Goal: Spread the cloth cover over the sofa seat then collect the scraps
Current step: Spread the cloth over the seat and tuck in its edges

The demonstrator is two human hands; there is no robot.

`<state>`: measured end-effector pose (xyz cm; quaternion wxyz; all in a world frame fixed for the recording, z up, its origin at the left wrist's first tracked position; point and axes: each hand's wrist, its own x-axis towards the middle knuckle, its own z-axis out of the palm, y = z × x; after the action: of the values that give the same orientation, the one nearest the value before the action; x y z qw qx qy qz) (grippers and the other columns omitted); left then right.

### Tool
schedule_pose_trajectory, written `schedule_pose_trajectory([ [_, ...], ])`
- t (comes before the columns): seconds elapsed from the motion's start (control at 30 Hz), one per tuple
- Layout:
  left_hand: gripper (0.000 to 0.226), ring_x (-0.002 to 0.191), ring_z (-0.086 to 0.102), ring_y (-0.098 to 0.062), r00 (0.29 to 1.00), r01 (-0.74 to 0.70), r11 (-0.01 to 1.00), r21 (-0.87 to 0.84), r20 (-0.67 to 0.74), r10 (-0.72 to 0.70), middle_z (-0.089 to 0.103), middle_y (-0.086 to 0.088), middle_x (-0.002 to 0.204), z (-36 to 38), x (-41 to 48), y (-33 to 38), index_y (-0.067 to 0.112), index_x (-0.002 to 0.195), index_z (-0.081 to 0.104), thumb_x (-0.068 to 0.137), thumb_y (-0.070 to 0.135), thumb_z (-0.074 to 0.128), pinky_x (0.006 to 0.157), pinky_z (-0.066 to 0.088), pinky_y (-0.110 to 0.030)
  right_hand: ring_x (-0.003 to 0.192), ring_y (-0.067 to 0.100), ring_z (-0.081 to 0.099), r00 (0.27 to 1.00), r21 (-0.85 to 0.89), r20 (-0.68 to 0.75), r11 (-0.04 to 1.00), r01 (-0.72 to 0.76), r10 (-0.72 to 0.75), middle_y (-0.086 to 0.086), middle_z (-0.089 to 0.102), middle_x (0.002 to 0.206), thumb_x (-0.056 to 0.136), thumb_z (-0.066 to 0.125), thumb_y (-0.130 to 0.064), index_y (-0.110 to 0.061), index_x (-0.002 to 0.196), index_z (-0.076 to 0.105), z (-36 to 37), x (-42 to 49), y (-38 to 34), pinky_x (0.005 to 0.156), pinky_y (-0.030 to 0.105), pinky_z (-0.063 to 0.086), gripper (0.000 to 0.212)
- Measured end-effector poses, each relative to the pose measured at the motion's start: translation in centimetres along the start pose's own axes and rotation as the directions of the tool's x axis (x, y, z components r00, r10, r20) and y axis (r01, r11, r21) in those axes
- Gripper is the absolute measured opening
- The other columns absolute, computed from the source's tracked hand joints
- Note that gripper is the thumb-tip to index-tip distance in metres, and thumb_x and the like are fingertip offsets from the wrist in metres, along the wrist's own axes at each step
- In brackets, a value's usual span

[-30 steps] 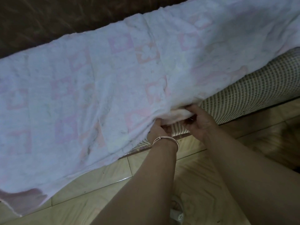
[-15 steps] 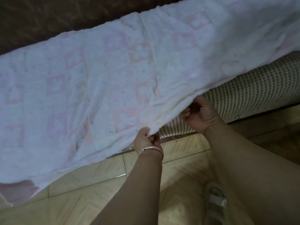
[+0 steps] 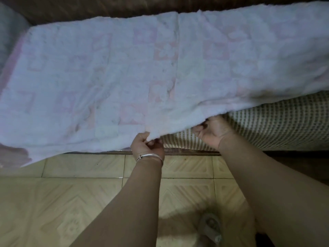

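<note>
A white cloth cover point(image 3: 124, 73) with faint pink squares lies across the sofa seat and hangs over its front. My left hand point(image 3: 146, 146), with a silver bangle at the wrist, pinches the cover's front hem near the middle. My right hand point(image 3: 212, 133) grips the same hem a short way to the right, its fingers tucked under the cloth. The sofa's checked beige upholstery point(image 3: 277, 122) shows below the lifted hem on the right. No scraps are visible.
The dark brown sofa back point(image 3: 89, 8) runs along the top. Beige patterned floor tiles point(image 3: 80, 202) fill the foreground. A sandalled foot point(image 3: 211, 229) stands on the floor below my right arm. A pinkish corner of the cover point(image 3: 12, 155) hangs at far left.
My two hands have moved apart along the hem, the left sliding left and down. The cover lies flatter and wider across the seat, and my view has swung level with the sofa.
</note>
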<state>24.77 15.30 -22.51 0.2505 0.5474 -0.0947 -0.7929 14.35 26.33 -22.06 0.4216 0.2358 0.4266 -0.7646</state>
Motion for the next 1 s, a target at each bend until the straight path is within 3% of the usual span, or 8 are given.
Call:
schedule_pose_trajectory([
  [0.17, 0.023, 0.025, 0.036, -0.011, 0.997, 0.057, 0.994, -0.097, 0.059, -0.051, 0.031, 0.003, 0.031, -2.2, -0.3, 0.2, 0.013, 0.045, 0.04, 0.063, -0.001, 0.042, 0.05, 0.036, -0.022, 0.027, 0.004, 0.044, 0.929, -0.173, -0.294, 0.943, -0.283, 0.225, -0.006, 0.047, 0.031, 0.095, 0.046, -0.005, -0.012, 0.076, 0.053, -6.2, -2.5, 6.0, 0.028, 0.008, 0.034, 0.022],
  [0.33, 0.042, 0.039, 0.039, -0.014, 0.992, 0.059, 0.983, -0.176, -0.102, -0.078, 0.034, -0.001, 0.036, -6.3, 2.4, -0.6, 0.012, 0.057, 0.034, 0.097, 0.019, 0.042, 0.046, 0.052, -0.024, 0.051, 0.021, 0.058, 0.908, -0.047, -0.354, 0.965, -0.256, 0.224, 0.014, 0.056, 0.075, 0.097, 0.045, -0.005, -0.002, 0.092, 0.055, -6.9, -2.4, 7.5, 0.036, 0.023, 0.053, 0.012],
  [0.5, 0.018, 0.042, 0.057, -0.022, 0.959, 0.127, 0.992, -0.023, -0.251, -0.129, 0.047, -0.012, 0.057, -7.1, 6.0, -1.4, 0.006, 0.092, 0.047, 0.101, 0.01, 0.032, 0.042, 0.058, -0.033, 0.084, 0.04, 0.061, 0.828, -0.017, -0.506, 0.957, -0.288, 0.24, 0.02, 0.056, 0.094, 0.1, 0.039, 0.0, 0.0, 0.122, 0.047, -7.4, -1.8, 9.3, 0.066, 0.036, 0.062, 0.024],
  [0.6, 0.041, 0.087, 0.067, -0.011, 0.922, 0.237, 0.958, 0.164, -0.348, -0.168, 0.062, -0.014, 0.116, -6.0, 6.8, -1.4, 0.0, 0.126, 0.045, 0.102, 0.018, 0.017, 0.08, 0.056, -0.02, 0.121, 0.047, 0.051, 0.789, -0.012, -0.565, 0.953, -0.302, 0.242, 0.022, 0.047, 0.107, 0.098, 0.04, 0.004, 0.002, 0.114, 0.049, -7.2, -1.5, 9.0, 0.102, 0.051, 0.045, 0.018],
  [0.67, 0.046, 0.059, 0.065, 0.003, 0.937, 0.29, 0.912, 0.289, -0.279, -0.21, 0.046, -0.004, 0.142, -5.9, 7.0, -2.1, 0.001, 0.146, 0.024, 0.1, 0.01, 0.019, 0.049, 0.05, -0.007, 0.124, 0.044, 0.05, 0.772, -0.044, -0.591, 0.946, -0.322, 0.235, 0.02, 0.05, 0.111, 0.095, 0.044, 0.007, 0.003, 0.115, 0.048, -7.6, -1.4, 8.8, 0.103, 0.051, 0.044, 0.021],
  [0.77, 0.041, 0.061, 0.063, -0.014, 0.94, 0.329, 0.766, 0.552, -0.264, -0.214, 0.058, -0.003, 0.095, -5.0, 6.4, -1.9, 0.001, 0.137, 0.04, 0.097, 0.007, 0.036, 0.05, 0.051, -0.01, 0.116, 0.041, 0.057, 0.755, -0.096, -0.627, 0.943, -0.319, 0.192, 0.026, 0.049, 0.136, 0.097, 0.039, 0.004, 0.003, 0.137, 0.038, -8.6, -1.6, 8.7, 0.097, 0.048, 0.049, 0.039],
  [0.87, 0.016, 0.091, 0.063, -0.033, 0.953, 0.284, 0.552, 0.784, -0.294, -0.072, 0.059, -0.013, 0.1, -4.2, 5.2, -1.1, 0.006, 0.103, 0.057, 0.089, 0.012, 0.058, 0.071, 0.058, -0.034, 0.068, 0.031, 0.056, 0.74, -0.097, -0.628, 0.92, -0.38, 0.24, 0.029, 0.054, 0.128, 0.096, 0.045, 0.005, 0.004, 0.113, 0.054, -7.5, -2.0, 8.2, 0.082, 0.044, 0.053, 0.019],
  [1.0, 0.022, 0.087, 0.07, -0.033, 0.95, -0.281, -0.062, 0.958, 0.287, 0.126, 0.072, -0.018, 0.096, -1.7, 2.7, -1.6, 0.009, 0.1, 0.067, 0.09, 0.022, 0.052, 0.079, 0.059, -0.039, 0.051, 0.027, 0.048, 0.777, -0.476, -0.615, 0.721, -0.504, 0.136, 0.016, 0.047, 0.072, 0.092, 0.053, -0.002, 0.002, 0.093, 0.053, -5.4, -2.2, 7.3, 0.065, 0.047, 0.055, 0.004],
])
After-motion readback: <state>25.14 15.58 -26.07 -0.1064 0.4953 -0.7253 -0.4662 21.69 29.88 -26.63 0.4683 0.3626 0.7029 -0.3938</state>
